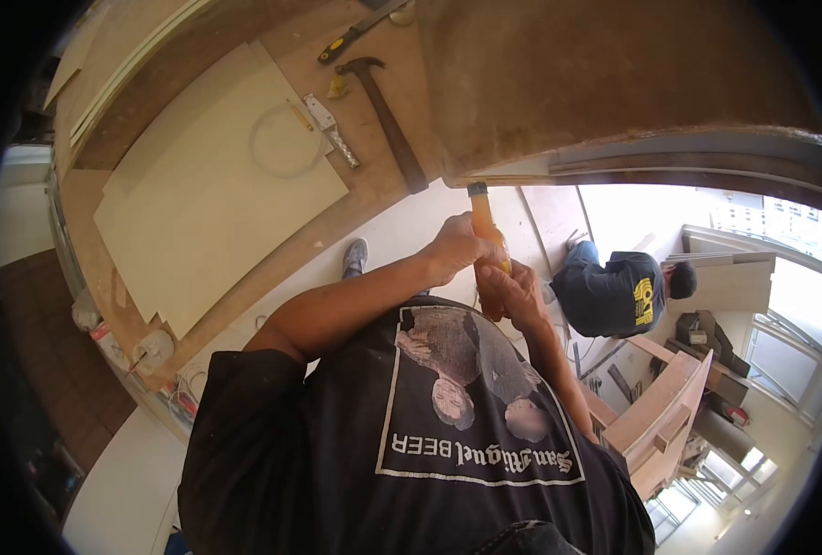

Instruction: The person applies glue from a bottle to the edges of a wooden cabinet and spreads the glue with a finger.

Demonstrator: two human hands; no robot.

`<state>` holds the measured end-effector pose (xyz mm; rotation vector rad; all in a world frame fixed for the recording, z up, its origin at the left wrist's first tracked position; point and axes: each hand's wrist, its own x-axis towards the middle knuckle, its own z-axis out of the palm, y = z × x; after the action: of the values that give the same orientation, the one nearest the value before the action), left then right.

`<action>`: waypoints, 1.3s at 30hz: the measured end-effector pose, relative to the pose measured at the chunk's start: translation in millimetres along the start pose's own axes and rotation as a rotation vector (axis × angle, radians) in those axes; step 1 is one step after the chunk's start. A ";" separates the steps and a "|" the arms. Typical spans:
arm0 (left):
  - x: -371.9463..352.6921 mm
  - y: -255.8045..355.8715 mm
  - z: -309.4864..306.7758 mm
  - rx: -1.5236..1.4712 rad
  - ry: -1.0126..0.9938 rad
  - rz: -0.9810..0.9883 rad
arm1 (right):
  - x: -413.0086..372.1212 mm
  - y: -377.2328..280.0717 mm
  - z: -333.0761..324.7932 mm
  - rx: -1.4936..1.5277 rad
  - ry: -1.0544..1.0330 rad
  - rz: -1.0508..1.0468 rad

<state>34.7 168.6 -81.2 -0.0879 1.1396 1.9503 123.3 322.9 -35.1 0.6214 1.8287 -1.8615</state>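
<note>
An orange, bottle-shaped object [485, 216] with a dark top is held between both hands near the middle of the head view. My left hand [459, 248] is closed around its middle from the left side. Lower down and to the right, my right hand [519, 292] has its fingers wrapped round the same object. The dark top sits close to the edge of a large brown panel [614, 74]; whether they touch, I cannot tell.
A hammer [388, 120], a yellow-black handled tool [340, 44], a small blade tool [331, 128] and pale sheets [217, 185] lie on the wooden bench [291, 242]. A person [612, 291] crouches at right, near wooden pieces [661, 421].
</note>
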 end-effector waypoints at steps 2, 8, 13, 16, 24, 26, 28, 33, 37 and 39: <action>2.0 -2.0 -3.0 0.006 0.009 -0.010 | 5.7 9.9 0.6 0.010 0.021 -0.005; 5.7 -4.1 -10.0 0.053 0.033 -0.011 | 11.1 14.3 6.2 -0.005 0.031 0.006; 0.5 9.0 -7.6 0.096 0.008 0.074 | 4.8 0.1 12.0 -0.034 0.026 -0.006; 4.2 13.5 -11.5 0.072 -0.012 0.058 | 10.5 -7.1 21.2 0.035 0.026 -0.047; 13.1 2.9 -19.4 0.195 0.058 0.046 | 23.0 12.4 22.6 0.040 0.068 -0.033; 8.6 3.6 -16.9 0.185 0.042 0.089 | 19.2 10.4 23.0 0.052 0.053 -0.043; 10.3 -1.8 -17.4 0.163 0.021 0.110 | 18.9 9.0 18.2 0.065 0.008 -0.045; 7.8 -0.7 -25.8 0.144 0.062 0.074 | 24.3 9.4 21.2 0.083 -0.045 -0.035; 7.1 -2.1 -24.5 0.127 0.051 0.082 | 24.1 10.7 22.4 0.098 -0.066 -0.071; 16.0 -4.8 -28.2 0.031 0.040 -0.018 | 31.4 16.2 14.1 0.039 -0.053 0.004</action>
<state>18.5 158.9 -107.9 -0.1200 1.1909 1.9221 108.2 308.3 -66.8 0.5838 1.7603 -1.8967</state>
